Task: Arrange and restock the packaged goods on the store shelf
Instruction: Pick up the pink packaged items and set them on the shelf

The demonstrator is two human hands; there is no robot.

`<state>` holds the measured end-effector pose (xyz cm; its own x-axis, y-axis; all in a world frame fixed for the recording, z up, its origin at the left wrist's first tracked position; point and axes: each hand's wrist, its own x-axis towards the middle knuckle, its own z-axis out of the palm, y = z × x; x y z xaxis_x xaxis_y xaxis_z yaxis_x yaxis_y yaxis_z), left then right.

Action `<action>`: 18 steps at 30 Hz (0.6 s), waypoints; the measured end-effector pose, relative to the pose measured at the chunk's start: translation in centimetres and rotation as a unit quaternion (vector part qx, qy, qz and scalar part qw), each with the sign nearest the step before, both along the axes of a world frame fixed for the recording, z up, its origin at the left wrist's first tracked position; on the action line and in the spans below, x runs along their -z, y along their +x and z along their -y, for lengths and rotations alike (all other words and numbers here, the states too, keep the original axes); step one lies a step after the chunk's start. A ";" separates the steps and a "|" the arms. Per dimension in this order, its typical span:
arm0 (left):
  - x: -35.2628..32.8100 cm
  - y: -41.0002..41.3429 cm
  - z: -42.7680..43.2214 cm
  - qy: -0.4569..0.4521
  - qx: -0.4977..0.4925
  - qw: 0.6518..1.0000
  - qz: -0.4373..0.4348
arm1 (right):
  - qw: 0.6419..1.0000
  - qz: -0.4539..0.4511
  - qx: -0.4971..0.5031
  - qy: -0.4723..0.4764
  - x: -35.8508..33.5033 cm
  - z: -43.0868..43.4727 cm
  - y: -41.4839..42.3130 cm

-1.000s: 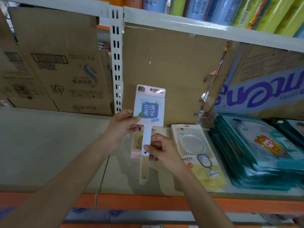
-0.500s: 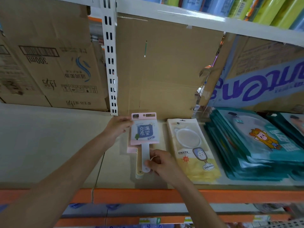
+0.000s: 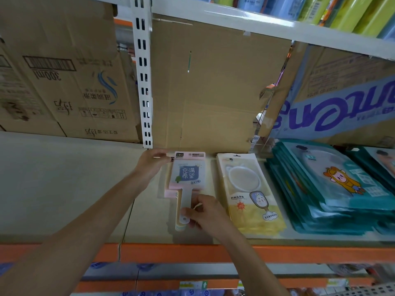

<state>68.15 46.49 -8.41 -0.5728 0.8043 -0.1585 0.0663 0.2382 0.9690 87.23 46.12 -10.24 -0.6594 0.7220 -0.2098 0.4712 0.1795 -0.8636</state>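
A right hand (image 3: 205,212) pinches the lower end of a slim white handle between thumb and curled fingers. The handle belongs to a packaged hand mirror (image 3: 189,173), a flat pink-and-white card lying on a small stack (image 3: 171,192) of the same on the beige shelf (image 3: 64,189). Above the pinch, a left hand (image 3: 152,162) grips the card's top left corner. The mirror looks light, stiff, slick and probably breakable; handle and card edge seem the safest holds. Right of the pinch lie glossy yellow packets (image 3: 252,201), then teal packets (image 3: 333,184).
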 end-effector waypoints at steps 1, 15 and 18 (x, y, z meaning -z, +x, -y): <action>0.2 -0.1 0.0 -0.005 -0.002 1.000 -0.002 | 1.000 0.004 -0.003 -0.001 -0.1 0.0 0.0; 1.6 0.0 0.3 -0.025 0.079 0.996 0.031 | 0.989 0.093 -0.077 0.084 -0.3 -0.3 0.2; 1.5 0.0 0.2 -0.027 0.091 0.995 -0.011 | 0.988 0.083 -0.077 0.101 -0.2 -0.3 0.2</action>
<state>68.18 46.33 -9.93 -0.4216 0.8860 -0.1929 0.1344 0.2715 0.9530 87.38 46.40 -10.08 -0.7337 0.6533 -0.1868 0.5572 0.4211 -0.7156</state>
